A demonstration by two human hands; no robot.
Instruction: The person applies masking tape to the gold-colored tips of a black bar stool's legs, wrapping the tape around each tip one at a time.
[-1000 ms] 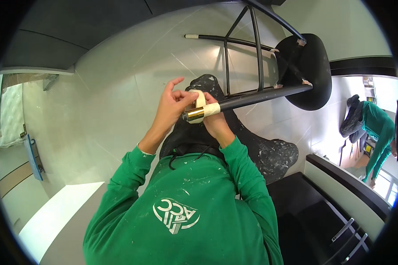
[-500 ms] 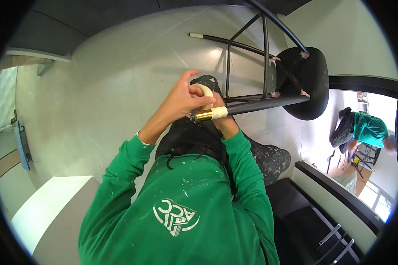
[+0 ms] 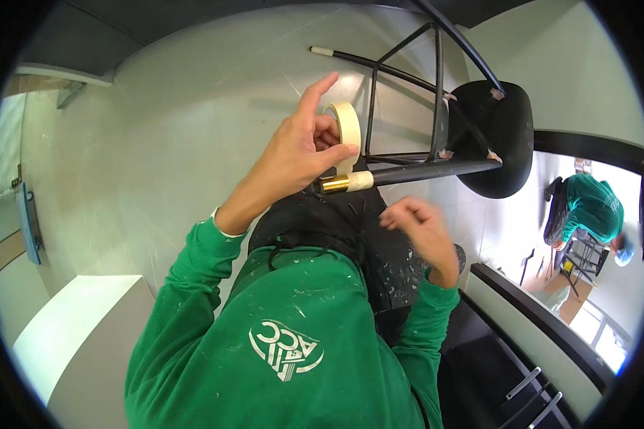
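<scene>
Holding a roll of masking tape (image 3: 347, 132) between thumb and curled fingers, the left hand (image 3: 300, 154) hovers just above the tip of a black stool leg (image 3: 422, 172) that rests across the person's lap. A band of tape and a brass cap (image 3: 334, 184) already sit on that tip. The right hand (image 3: 422, 229) hangs loosely open below the leg, holding nothing. With neither hand steadying it, the tipped stool (image 3: 497, 136) could roll or slide off the knees. The free tape end could also fold back and stick to itself, wasting a length.
</scene>
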